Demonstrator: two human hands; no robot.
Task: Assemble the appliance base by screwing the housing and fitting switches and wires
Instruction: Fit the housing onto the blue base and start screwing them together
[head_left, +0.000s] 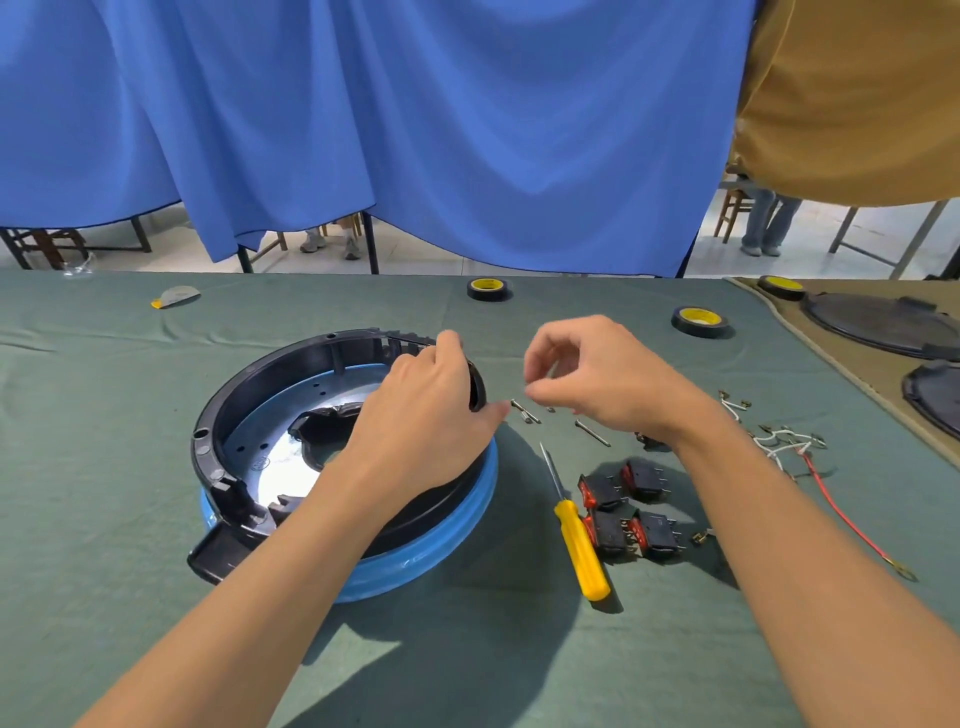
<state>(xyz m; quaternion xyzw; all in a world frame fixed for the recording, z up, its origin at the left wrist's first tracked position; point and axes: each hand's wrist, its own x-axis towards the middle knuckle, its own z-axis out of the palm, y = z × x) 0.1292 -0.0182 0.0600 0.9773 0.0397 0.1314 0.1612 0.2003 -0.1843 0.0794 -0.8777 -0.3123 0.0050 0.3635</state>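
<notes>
Housing (249, 395) sits on bench (467, 649). Left hand (431, 410) grips its rim at 2 o'clock. Right hand (587, 379), fingertips pinched, hovers over screws (524, 413); contents unclear. Switches (623, 509) at housing's 3 o'clock.

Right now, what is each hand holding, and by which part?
The left hand grips the black housing by its far right rim. The right hand pinches above loose screws; whether it holds one cannot be told.

Blue curtain (415, 130), pale tiled floor (452, 254), wooden chairs (732, 205), green tablecloth (130, 415)
</notes>
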